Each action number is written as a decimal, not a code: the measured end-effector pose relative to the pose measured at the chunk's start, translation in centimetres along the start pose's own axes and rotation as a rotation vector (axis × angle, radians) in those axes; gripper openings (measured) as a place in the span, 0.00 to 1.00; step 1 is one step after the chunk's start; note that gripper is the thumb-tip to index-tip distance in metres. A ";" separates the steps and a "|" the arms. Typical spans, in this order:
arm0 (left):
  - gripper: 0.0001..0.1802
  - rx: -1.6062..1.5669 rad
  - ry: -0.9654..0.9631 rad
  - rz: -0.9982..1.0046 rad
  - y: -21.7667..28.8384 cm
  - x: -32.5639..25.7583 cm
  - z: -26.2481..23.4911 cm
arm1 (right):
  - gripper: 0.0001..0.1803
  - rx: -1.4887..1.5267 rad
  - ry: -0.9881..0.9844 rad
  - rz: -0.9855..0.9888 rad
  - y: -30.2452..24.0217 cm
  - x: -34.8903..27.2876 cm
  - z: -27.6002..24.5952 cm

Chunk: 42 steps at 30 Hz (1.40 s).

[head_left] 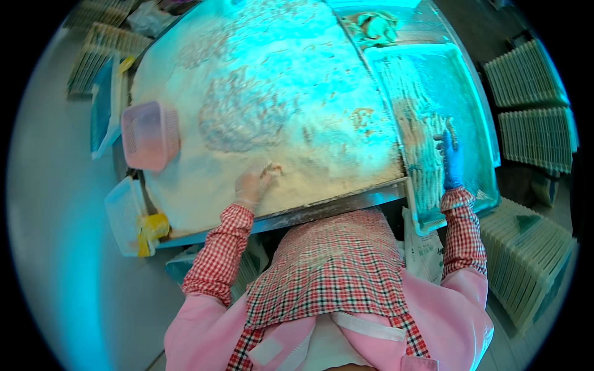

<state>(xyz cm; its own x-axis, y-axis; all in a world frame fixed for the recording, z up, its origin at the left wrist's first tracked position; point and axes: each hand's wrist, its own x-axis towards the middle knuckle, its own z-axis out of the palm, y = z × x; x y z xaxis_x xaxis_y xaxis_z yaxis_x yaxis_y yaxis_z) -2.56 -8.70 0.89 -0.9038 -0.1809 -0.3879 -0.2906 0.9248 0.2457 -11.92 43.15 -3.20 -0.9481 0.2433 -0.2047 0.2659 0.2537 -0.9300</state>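
Observation:
My left hand [250, 187], in a pale thin glove, is low over the near edge of a worktop [328, 170] covered in pale flour or crumbs. Its fingers are closed on a small flour-coated piece [272, 169], whose kind is hard to make out. On the right, my right hand [453, 162] wears a blue glove and reaches over a large tray [479, 139]. Its fingertips close round another coated piece [451, 128] at the side of long rows of coated strips [413, 117]. In the middle of the worktop lies a heap of wet-looking, lumpy pieces [241, 111].
A pink plastic basket [150, 136] stands on the worktop's left edge. Beside it hangs a white container [129, 213] with a yellow cloth [153, 230]. Stacked trays [526, 260] rise at the right. A metal rim [346, 204] borders the worktop near me.

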 end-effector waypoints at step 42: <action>0.15 -0.589 0.283 -0.035 0.2 -1.3 0.5 | 0.13 -0.072 -0.576 -0.081 -6.4 -6.3 20.6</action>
<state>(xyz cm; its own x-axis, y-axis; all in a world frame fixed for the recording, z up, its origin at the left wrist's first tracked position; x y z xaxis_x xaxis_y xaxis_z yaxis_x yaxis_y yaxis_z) -1.28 -8.14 1.00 -0.9151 -0.3631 -0.1752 -0.3720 0.5930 0.7141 -11.28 20.70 -2.26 -0.9026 -0.3225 -0.2851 0.1805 0.3176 -0.9309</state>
